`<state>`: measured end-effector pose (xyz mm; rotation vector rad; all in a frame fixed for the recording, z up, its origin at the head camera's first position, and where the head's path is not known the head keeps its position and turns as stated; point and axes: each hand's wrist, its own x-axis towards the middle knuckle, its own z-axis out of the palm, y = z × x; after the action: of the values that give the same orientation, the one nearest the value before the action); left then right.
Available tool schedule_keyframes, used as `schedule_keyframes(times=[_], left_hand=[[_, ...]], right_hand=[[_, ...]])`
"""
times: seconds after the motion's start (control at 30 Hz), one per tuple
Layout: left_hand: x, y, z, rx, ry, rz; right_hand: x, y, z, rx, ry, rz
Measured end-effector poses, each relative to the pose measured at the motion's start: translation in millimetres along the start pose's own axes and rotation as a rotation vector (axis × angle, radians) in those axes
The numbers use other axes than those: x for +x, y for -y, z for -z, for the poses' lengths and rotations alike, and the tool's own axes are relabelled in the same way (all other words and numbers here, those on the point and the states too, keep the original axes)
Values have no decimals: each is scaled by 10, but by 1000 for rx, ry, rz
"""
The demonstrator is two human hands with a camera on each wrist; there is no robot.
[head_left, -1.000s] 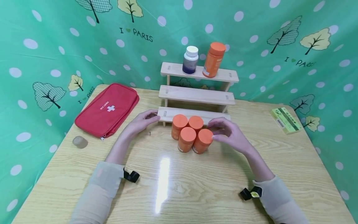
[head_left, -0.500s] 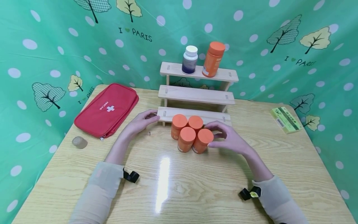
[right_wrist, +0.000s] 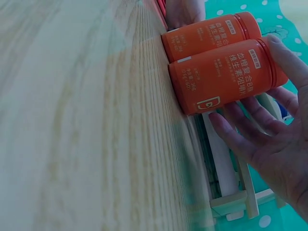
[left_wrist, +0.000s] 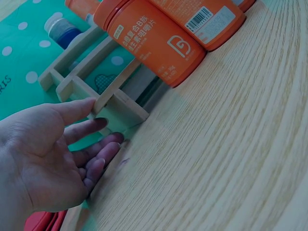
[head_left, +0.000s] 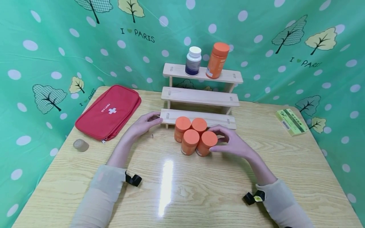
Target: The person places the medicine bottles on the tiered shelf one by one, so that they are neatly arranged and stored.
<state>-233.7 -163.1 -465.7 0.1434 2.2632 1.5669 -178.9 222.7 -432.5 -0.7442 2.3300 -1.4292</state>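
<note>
Several orange bottles with orange lids stand clustered on the table before a three-tier wooden shelf (head_left: pixel 199 95). My right hand (head_left: pixel 231 141) curls round the right front bottle (head_left: pixel 206 146). In the right wrist view the thumb lies at that bottle's lid and the fingers (right_wrist: pixel 250 118) reach behind its body. A second bottle (right_wrist: pixel 202 36) stands close beside it. My left hand (head_left: pixel 144 123) holds the left end of the lowest board. In the left wrist view its thumb (left_wrist: pixel 79 109) touches the board's end, the other fingers bent below.
A white-capped bottle (head_left: pixel 193 61) and an orange bottle (head_left: pixel 217 60) stand on the top tier. At left lie a red first-aid pouch (head_left: pixel 109 110) and a small greyish round object (head_left: pixel 81 145). A green-yellow box (head_left: pixel 292 122) lies at right. A green curtain (head_left: pixel 85 47) hangs behind.
My right hand has come slightly left and nearer, its thumb and fingers drawing in round the right front bottle. The left hand and the shelf have stayed in place.
</note>
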Motion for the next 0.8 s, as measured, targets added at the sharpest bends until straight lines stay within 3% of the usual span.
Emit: schedule_keyframes(times=[0.33, 0.8], left_hand=[[-2, 2, -7, 14, -2, -21], [-6, -9, -5, -8, 0, -1]], right_hand=[[-13, 4, 17, -7, -1, 8], [-64, 89, 146, 15, -76, 48]])
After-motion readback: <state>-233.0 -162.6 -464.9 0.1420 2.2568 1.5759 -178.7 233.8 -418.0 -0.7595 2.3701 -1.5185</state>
